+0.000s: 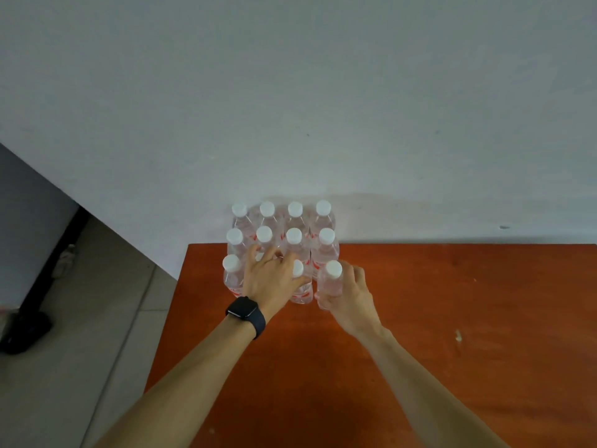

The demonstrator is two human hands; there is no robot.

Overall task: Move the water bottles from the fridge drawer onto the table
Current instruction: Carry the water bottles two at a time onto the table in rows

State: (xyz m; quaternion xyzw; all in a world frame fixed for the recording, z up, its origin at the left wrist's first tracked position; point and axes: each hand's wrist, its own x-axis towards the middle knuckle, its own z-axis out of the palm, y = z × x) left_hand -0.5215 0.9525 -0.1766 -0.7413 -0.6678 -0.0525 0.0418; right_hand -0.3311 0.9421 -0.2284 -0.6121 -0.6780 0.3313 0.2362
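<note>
— Well, where do the water bottles [294, 237] stand?
— Grouped upright at the far edge of the table [452, 318]. The right hand [350, 295] grasps the front right bottle [330, 282]. The left hand [268, 279] lies over the bottles beside it, fingers spread; whether it holds one, I cannot tell.

Centre frame: water bottles [294, 236] on table [452, 302].
I see clear, white-capped bottles, upright, in three tight rows at its far-left corner.

water bottles [324, 250]: clear glossy plastic, matt white caps | table [452, 334]: smooth reddish-brown wood, low sheen | wall [290, 92] behind table: matt pale paint | watch [245, 313]: black matt strap
</note>
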